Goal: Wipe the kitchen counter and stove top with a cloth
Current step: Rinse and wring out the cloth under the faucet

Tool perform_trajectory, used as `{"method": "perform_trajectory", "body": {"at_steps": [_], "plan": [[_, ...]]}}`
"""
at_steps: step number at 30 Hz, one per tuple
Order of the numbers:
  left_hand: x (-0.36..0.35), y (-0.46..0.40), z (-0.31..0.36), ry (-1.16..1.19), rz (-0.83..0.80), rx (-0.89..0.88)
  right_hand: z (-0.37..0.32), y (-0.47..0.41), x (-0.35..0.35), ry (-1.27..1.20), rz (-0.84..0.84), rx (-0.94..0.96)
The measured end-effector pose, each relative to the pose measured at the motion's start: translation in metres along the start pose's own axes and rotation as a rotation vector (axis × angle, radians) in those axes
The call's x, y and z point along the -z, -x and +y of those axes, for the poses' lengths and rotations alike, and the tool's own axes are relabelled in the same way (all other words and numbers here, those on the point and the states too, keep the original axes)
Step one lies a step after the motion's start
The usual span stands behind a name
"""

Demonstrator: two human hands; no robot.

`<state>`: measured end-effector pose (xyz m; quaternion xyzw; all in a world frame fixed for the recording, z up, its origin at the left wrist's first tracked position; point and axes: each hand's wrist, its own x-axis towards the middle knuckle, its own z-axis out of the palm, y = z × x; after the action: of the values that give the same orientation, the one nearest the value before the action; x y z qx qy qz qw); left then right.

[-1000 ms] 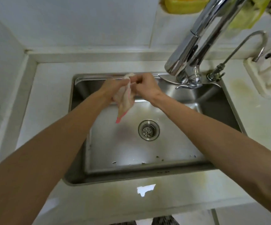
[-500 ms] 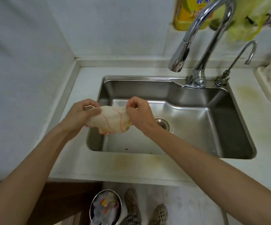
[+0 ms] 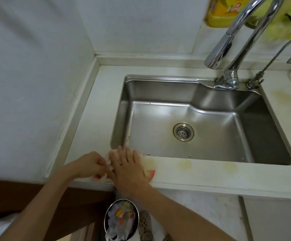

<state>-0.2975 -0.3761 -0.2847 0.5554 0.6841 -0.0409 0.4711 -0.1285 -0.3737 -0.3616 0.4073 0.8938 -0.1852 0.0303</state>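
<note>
Cloth [image 3: 148, 166] lies flat on the counter [image 3: 210, 173], on the front strip just before the sink [image 3: 202, 122], at that sink's near left corner. It is pale with a pink edge, and most of it is hidden under the two hands. The right hand [image 3: 127, 168] lies on top of the cloth with fingers straight and spread, palm down, pressing it to the counter; its fingertips reach the sink's front rim. The left hand [image 3: 90, 164], just left of the right one and touching it, has its fingers curled and pinches the cloth's left edge, where a bit of pink fabric shows below the knuckles.

Only the head view is given. Left of the sink the counter runs as a narrow band to a raised lip against the wall. Yellowish stains mark the counter in front of the sink, to the right of the cloth, and another shows right of the sink. The drain strainer [image 3: 183, 131] sits in the middle of the sink floor. A tall curved faucet [image 3: 235, 49] rises from the sink's back right rim, with a thinner tap [image 3: 277, 56] just to the right of it. Behind the faucet stands a yellow bottle [image 3: 223, 13]. Below the counter's front edge, under the hands, a round metal bin [image 3: 121, 220] holds crumpled wrappers.
</note>
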Motion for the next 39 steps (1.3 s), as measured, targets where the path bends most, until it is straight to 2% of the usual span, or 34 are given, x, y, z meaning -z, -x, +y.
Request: {"method": "perform_trajectory", "body": {"at_steps": [3,6,8,13,16,18,21,23,29,33,35,37,39], "plan": [[0.003,-0.008,0.021,0.081,-0.233,0.055,0.015,0.019,-0.015,0.057,0.031,-0.026],[-0.014,-0.027,0.050,0.128,-0.337,0.008,0.047,0.050,-0.011,0.006,0.103,-0.102],[-0.027,-0.043,0.074,0.188,-0.286,-0.082,0.082,0.076,-0.004,0.034,0.134,-0.193],[-0.050,-0.081,0.110,0.278,-0.013,-0.267,0.189,0.148,0.017,0.052,0.099,-0.522],[-0.065,-0.083,0.121,0.221,0.175,-0.317,0.197,0.152,0.024,0.032,0.095,-0.656],[-0.074,-0.084,0.123,0.122,0.286,-0.333,0.170,0.133,0.025,0.027,0.068,-0.635],[-0.096,-0.088,0.137,-0.011,0.267,-0.342,0.135,0.121,0.022,0.029,0.042,-0.454],[-0.115,-0.089,0.153,-0.062,0.245,-0.372,0.140,0.127,0.024,0.020,0.052,-0.397],[-0.165,-0.097,0.203,-0.179,0.247,-0.493,0.247,0.193,0.028,0.062,0.122,-0.574],[-0.185,-0.099,0.235,-0.225,0.223,-0.479,0.339,0.246,0.043,0.033,0.191,-0.805],[-0.190,-0.099,0.247,-0.234,0.238,-0.471,0.359,0.251,0.044,0.014,0.243,-0.919],[-0.198,-0.102,0.263,-0.249,0.257,-0.434,0.347,0.241,0.041,-0.033,0.254,-0.902],[-0.209,-0.108,0.281,-0.244,0.270,-0.404,0.325,0.231,0.035,-0.096,0.273,-0.728]]}}
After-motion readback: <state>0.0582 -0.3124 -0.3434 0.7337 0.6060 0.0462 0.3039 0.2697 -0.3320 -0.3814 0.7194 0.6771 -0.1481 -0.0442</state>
